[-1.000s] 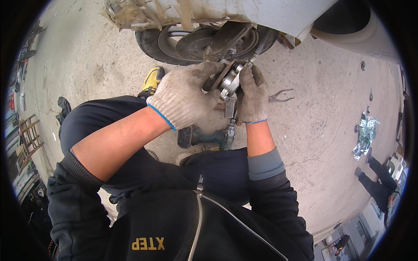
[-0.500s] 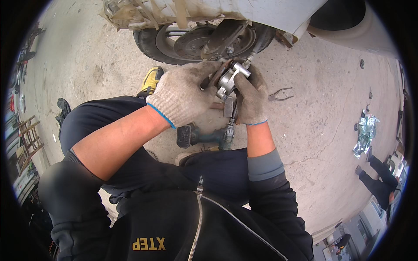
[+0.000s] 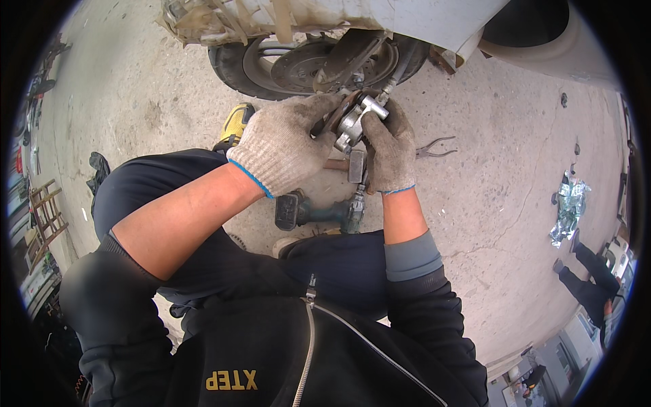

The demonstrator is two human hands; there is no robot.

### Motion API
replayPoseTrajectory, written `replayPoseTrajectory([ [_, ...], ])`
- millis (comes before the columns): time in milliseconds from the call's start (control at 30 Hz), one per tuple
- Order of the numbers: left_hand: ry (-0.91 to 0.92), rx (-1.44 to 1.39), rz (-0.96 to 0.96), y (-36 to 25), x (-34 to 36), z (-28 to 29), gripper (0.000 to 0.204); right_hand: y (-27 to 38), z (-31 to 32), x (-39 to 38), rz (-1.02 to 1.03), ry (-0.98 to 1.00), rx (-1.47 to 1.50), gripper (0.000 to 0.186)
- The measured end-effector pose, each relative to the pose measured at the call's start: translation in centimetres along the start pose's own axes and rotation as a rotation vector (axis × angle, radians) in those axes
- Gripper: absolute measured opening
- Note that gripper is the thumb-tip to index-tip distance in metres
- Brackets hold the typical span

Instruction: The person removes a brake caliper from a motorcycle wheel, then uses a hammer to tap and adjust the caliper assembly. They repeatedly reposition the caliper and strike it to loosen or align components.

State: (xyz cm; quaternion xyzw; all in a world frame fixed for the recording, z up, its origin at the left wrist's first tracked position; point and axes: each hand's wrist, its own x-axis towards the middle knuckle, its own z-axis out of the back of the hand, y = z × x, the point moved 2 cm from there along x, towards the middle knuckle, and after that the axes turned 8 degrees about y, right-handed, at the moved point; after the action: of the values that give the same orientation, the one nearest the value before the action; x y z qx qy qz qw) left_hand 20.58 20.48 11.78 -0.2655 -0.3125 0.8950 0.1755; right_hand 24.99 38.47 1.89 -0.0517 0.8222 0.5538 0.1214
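Note:
Both my gloved hands are closed on a silver metal brake caliper (image 3: pixel 350 127), held tilted in front of the wheel. My left hand (image 3: pixel 288 139) grips its left side, next to a dark, rusty plate-like part (image 3: pixel 337 119). From the right, my right hand (image 3: pixel 391 152) wraps round it, with the thumb pressed on the silver body. A hose with a metal fitting (image 3: pixel 390 87) runs up from behind the caliper toward the wheel. Most of my fingertips are hidden behind the part. Just beyond stands a wheel with a brake disc (image 3: pixel 295 71).
Below my hands lie a hammer (image 3: pixel 356 167) and a teal cordless power tool (image 3: pixel 322 214). Pliers (image 3: pixel 436 147) rest on the concrete to the right. A white body panel (image 3: pixel 434 17) overhangs the wheel. Crumpled silver foil (image 3: pixel 571 203) and another person's legs (image 3: pixel 586 288) are far right.
The caliper has turned slightly in my hands, and my right hand has shifted a little to the left. Both hands keep their hold.

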Motion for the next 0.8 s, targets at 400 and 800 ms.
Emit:
replayPoseTrajectory([
  [400,0.013,-0.018,-0.012,0.06,0.02,0.1,0.04,0.0,-0.13,0.14,0.003,-0.002,0.026,0.036],
  [800,0.022,-0.001,-0.003,0.06,0.05,0.12,0.04,0.1,-0.13,0.12,-0.009,-0.003,0.014,0.036],
])
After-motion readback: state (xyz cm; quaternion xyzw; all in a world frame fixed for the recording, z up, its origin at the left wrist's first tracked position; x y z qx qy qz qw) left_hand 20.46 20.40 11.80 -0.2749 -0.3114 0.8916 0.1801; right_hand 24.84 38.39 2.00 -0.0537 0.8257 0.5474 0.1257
